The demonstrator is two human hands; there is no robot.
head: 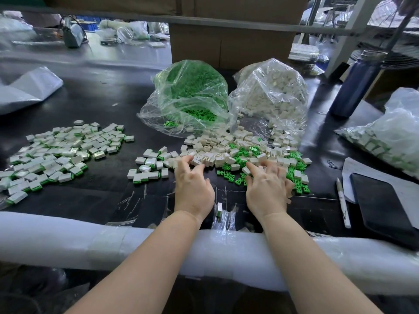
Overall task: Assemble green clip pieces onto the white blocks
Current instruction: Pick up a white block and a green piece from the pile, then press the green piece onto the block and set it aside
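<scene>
You are extending both bare forearms forward, palms facing down, with your left hand [193, 189] spreading its relaxed fingers and your right hand [267, 189] splaying its motion-blurred fingers alongside it.

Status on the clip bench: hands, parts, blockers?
Left hand open, fingertips in loose white blocks. Right hand open over green clips; its fingers blurred. Nothing gripped that shows. No blockers.
</scene>
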